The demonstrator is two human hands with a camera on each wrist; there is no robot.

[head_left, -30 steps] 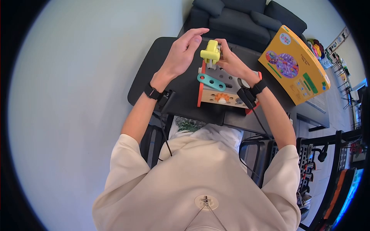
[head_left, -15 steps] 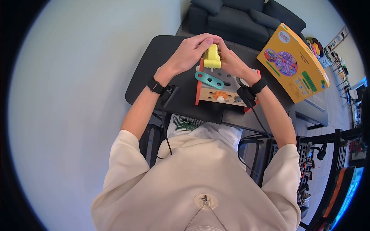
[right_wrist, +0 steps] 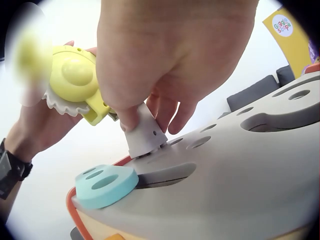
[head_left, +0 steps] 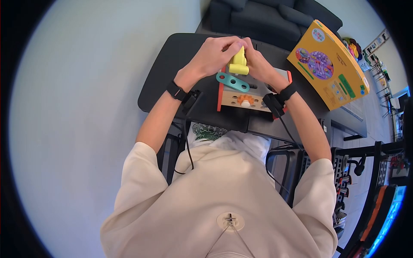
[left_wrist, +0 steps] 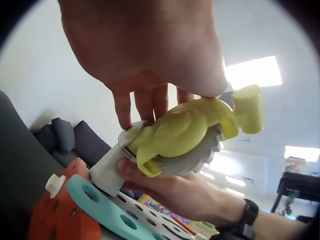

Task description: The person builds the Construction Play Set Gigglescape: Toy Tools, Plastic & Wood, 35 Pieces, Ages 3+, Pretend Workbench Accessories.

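A yellow toy circular saw (head_left: 239, 62) with a grey toothed blade (left_wrist: 187, 159) stands tilted above the toy workbench (head_left: 227, 97). Its light grey base (right_wrist: 144, 134) meets the bench's holed grey top. My left hand (head_left: 211, 56) reaches over the saw from above, thumb on the yellow body and fingers curled along its far side. With thumb and fingers, my right hand (head_left: 261, 68) pinches the grey base low down, close over the bench top. A teal strip with holes (head_left: 238, 84) lies near the left end of the bench, and an orange gear (head_left: 241, 100) sits on its front panel.
The bench stands on a black table (head_left: 161, 81). Behind it to the right is an orange-yellow toy box (head_left: 340, 81), with a dark sofa (head_left: 262, 20) beyond the table. Cables (head_left: 188, 146) hang from both wrist cameras.
My left hand has moved right and come down onto the saw from beside it. The saw has turned in the hands. My right hand has kept its hold near the base.
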